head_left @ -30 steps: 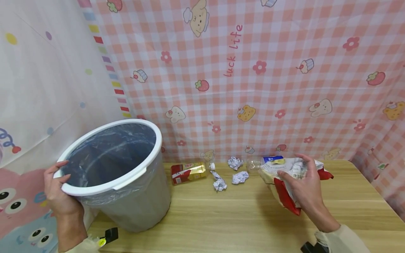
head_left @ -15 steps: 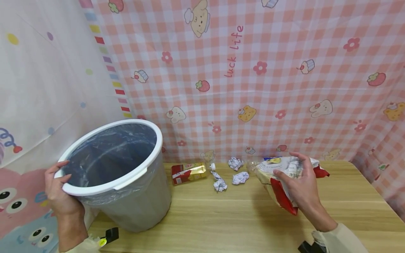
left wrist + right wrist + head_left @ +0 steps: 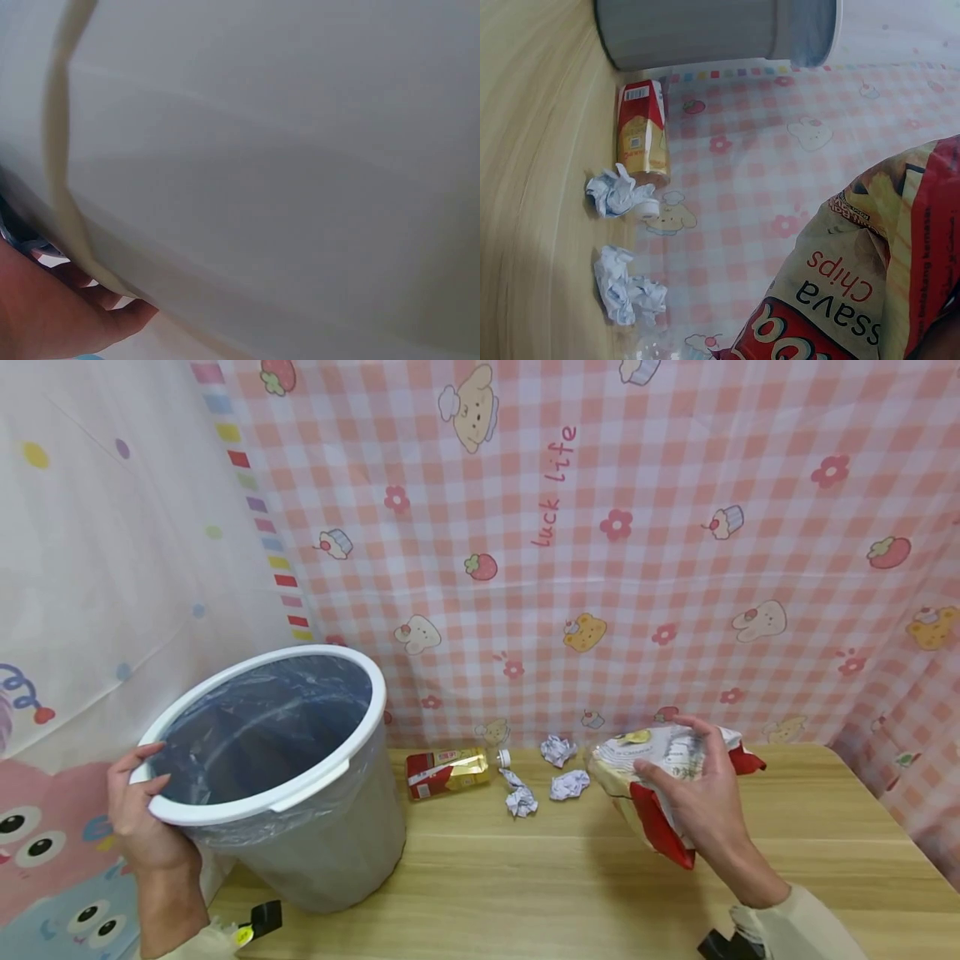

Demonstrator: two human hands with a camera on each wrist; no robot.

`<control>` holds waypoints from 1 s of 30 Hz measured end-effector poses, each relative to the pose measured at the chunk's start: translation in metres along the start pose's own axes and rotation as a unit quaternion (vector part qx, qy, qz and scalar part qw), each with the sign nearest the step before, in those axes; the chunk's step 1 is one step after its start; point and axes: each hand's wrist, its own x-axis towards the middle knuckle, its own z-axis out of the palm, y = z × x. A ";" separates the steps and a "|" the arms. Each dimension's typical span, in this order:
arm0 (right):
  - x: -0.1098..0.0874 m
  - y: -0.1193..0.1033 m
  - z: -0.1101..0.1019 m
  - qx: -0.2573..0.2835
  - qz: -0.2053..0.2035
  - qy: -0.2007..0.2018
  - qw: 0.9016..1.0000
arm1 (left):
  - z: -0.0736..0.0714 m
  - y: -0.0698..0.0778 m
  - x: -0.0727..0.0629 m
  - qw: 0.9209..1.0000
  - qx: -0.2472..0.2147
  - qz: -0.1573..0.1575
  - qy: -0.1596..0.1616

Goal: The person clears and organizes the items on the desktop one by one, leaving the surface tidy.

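Note:
My left hand [image 3: 146,814] grips the white rim of a grey trash bin [image 3: 337,843] at the left, fingers over the edge and onto its clear liner. In the left wrist view, the bin wall [image 3: 262,187] fills most of the picture. My right hand [image 3: 708,802] holds a crumpled cassava chips bag [image 3: 626,768] above the right part of the table. The right wrist view shows the red and cream bag [image 3: 840,300] close up, its lettering upside down. Clear plastic [image 3: 649,345] shows low in that view; the bag hides it in the head view.
Along the back of the wooden table [image 3: 525,885] lie a bottle with a red and gold label [image 3: 448,772] and three crumpled paper balls, one at the back [image 3: 558,749]. A pink checked cloth [image 3: 525,610] hangs behind.
My right hand has carried the chips bag a little to the left, covering the clear bottle with the blue label. My left hand stays on the bin rim.

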 end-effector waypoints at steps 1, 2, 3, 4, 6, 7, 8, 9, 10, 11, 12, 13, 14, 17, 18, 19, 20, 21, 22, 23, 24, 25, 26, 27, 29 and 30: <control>0.000 -0.001 0.001 0.000 -0.003 -0.002 1.000 | 0.000 0.000 0.000 1.000 0.001 0.000 0.000; 0.000 -0.002 0.002 0.000 -0.004 -0.005 1.000 | 0.000 0.000 0.000 1.000 0.001 0.000 0.000; 0.000 -0.004 0.003 0.000 -0.004 -0.007 1.000 | 0.000 0.000 0.000 1.000 0.002 -0.001 0.000; 0.000 -0.005 0.004 0.002 -0.006 -0.010 1.000 | 0.000 0.000 0.000 1.000 0.002 -0.001 0.000; -0.001 -0.008 0.006 0.007 -0.010 -0.016 1.000 | 0.000 0.000 0.000 1.000 0.004 -0.002 0.000; -0.001 -0.009 0.007 0.006 -0.012 -0.018 1.000 | 0.000 0.000 0.000 1.000 0.004 -0.003 0.001; -0.001 -0.011 0.008 0.007 -0.013 -0.020 1.000 | 0.000 0.000 0.000 1.000 0.003 -0.004 0.001; -0.002 -0.012 0.009 0.007 -0.016 -0.022 1.000 | 0.000 0.000 0.000 1.000 0.004 -0.004 0.001; -0.002 -0.014 0.011 0.006 -0.020 -0.024 0.999 | 0.000 0.000 0.000 1.000 0.004 -0.004 0.001; -0.002 -0.015 0.012 0.008 -0.024 -0.027 0.999 | 0.000 0.000 0.000 1.000 0.004 -0.004 0.001; -0.002 -0.017 0.014 0.011 -0.028 -0.029 0.999 | 0.000 0.000 0.000 1.000 0.005 -0.004 0.001; -0.002 -0.019 0.015 0.015 -0.032 -0.031 0.999 | 0.000 0.000 0.000 1.000 0.004 -0.003 0.001; -0.002 -0.020 0.016 0.018 -0.035 -0.034 0.999 | 0.000 0.000 0.000 1.000 0.004 -0.003 0.001; -0.001 -0.025 0.020 0.029 -0.043 -0.041 0.998 | 0.000 0.000 0.000 1.000 0.002 -0.003 0.000; -0.001 -0.027 0.021 0.031 -0.045 -0.043 0.998 | 0.000 0.000 0.000 1.000 -0.001 -0.004 0.000; -0.001 -0.029 0.022 0.031 -0.045 -0.044 0.998 | 0.000 0.000 0.000 1.000 -0.003 -0.004 0.001; -0.001 -0.030 0.024 0.031 -0.045 -0.047 0.997 | 0.000 0.000 0.000 1.000 -0.004 -0.005 0.001; -0.001 -0.032 0.025 0.032 -0.046 -0.048 0.997 | 0.000 0.000 0.000 1.000 -0.005 -0.004 0.002; 0.000 -0.033 0.026 0.035 -0.047 -0.051 0.997 | 0.000 0.000 0.000 1.000 -0.006 -0.004 0.002; 0.000 -0.035 0.027 0.036 -0.047 -0.053 0.997 | 0.000 0.000 0.000 1.000 -0.007 -0.003 0.003; 0.000 -0.036 0.028 0.037 -0.048 -0.055 0.997 | 0.000 0.000 0.000 1.000 -0.008 -0.003 0.004; 0.001 -0.038 0.029 0.038 -0.050 -0.057 0.996 | -0.001 0.000 0.000 1.000 -0.007 -0.002 0.004; 0.001 -0.039 0.029 0.041 -0.048 -0.061 0.996 | -0.001 0.000 0.000 1.000 -0.008 -0.002 0.004; 0.001 -0.041 0.030 0.044 -0.049 -0.064 0.996 | 0.000 0.000 0.000 1.000 -0.011 -0.003 0.003; 0.002 -0.045 0.032 0.051 -0.048 -0.070 0.995 | 0.000 0.000 0.000 1.000 -0.012 -0.003 0.000; 0.002 -0.047 0.033 0.052 -0.049 -0.073 0.995 | 0.000 0.000 0.000 1.000 -0.013 -0.003 -0.001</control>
